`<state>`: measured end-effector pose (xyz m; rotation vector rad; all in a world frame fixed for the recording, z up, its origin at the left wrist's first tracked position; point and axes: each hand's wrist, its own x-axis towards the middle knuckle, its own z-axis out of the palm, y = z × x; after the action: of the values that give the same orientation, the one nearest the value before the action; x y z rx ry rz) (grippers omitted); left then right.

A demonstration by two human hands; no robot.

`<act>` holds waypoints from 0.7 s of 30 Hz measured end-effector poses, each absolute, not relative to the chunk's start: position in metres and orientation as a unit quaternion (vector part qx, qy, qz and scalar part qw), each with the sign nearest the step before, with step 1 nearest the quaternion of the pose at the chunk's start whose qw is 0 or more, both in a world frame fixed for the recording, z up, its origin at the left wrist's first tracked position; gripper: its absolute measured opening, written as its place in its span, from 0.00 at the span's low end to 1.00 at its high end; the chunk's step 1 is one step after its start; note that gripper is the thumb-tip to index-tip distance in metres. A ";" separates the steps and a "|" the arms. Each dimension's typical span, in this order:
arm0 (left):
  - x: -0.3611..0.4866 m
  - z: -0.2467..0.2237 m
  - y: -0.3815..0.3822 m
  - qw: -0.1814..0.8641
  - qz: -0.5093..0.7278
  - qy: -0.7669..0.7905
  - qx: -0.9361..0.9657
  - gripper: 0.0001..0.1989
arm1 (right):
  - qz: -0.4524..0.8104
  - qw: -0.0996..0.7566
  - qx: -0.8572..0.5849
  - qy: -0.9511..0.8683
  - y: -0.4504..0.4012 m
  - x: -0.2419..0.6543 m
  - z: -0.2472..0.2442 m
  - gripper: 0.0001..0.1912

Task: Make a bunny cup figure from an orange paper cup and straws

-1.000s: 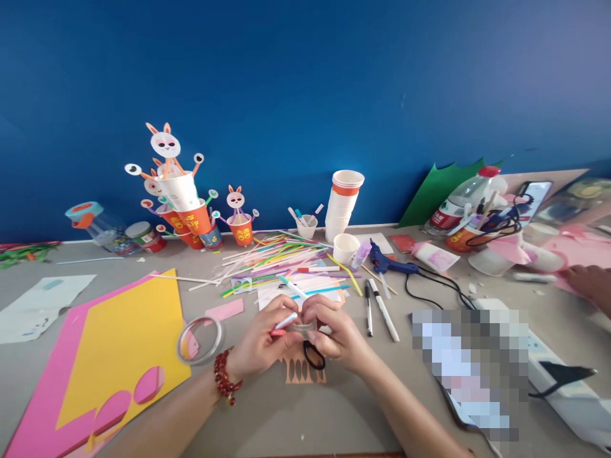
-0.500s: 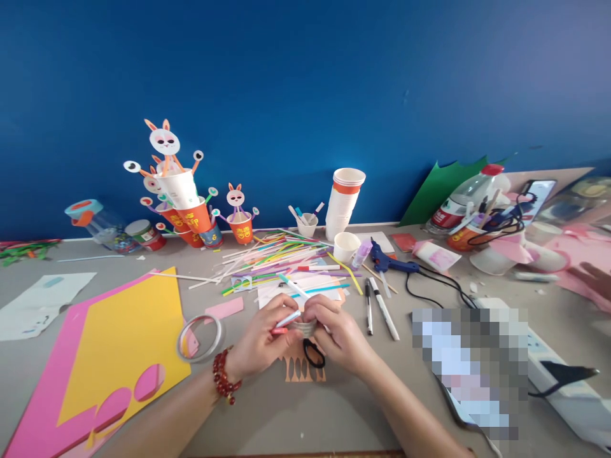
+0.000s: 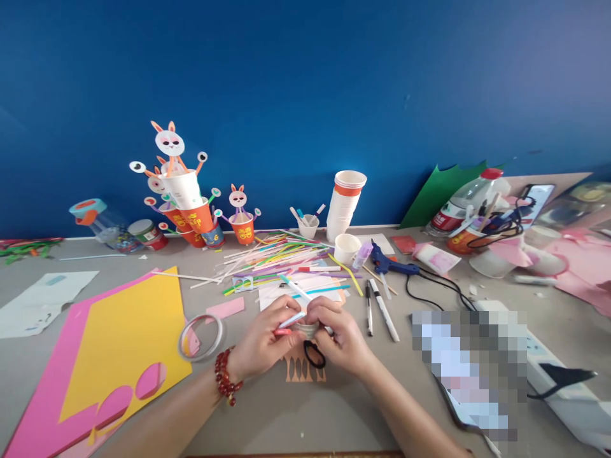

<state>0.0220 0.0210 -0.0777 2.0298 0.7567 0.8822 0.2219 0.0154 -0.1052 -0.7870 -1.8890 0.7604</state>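
My left hand (image 3: pixel 267 334), a beaded red bracelet at its wrist, and my right hand (image 3: pixel 341 331) are closed close together, fingers curled. Between them is a small whitish round thing with a ridged side (image 3: pixel 308 329), largely covered by my fingers. A white stick-like piece (image 3: pixel 292 320) and a red piece (image 3: pixel 282 331) show at my left fingers. A white marker with a teal end (image 3: pixel 296 289) slants up by my right fingertips. Below lie a black loop (image 3: pixel 314 354), perhaps a scissors handle, and orange paper with cut-out shapes (image 3: pixel 305 370).
Behind my hands lies a pile of coloured straws (image 3: pixel 281 254). Yellow card (image 3: pixel 128 331) and a tape roll (image 3: pixel 200 338) are left; pens (image 3: pixel 382 308), a blue glue gun (image 3: pixel 391 262) and a power strip (image 3: pixel 539 369) are right. Rabbit-topped cups (image 3: pixel 184 191) and stacked cups (image 3: pixel 344 207) stand behind.
Another person's hand at the right edge has gone out of view. The view has shifted slightly; my hands keep nearly the same pose around the ridged thing.
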 end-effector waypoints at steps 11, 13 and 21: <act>0.022 -0.079 0.022 0.382 0.337 0.303 0.806 0.09 | 0.341 0.439 -0.316 -0.769 0.016 0.221 -0.098 0.11; 0.022 -0.079 0.022 0.380 0.332 0.306 0.807 0.09 | 0.335 0.438 -0.318 -0.771 0.017 0.220 -0.100 0.12; 0.022 -0.077 0.020 0.382 0.341 0.309 0.801 0.08 | 0.351 0.467 -0.301 -0.753 0.015 0.221 -0.101 0.11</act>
<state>0.0216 0.0200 -0.0775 2.0438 0.7886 0.8702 0.2209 0.0146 -0.1012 -0.7394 -1.8483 0.8619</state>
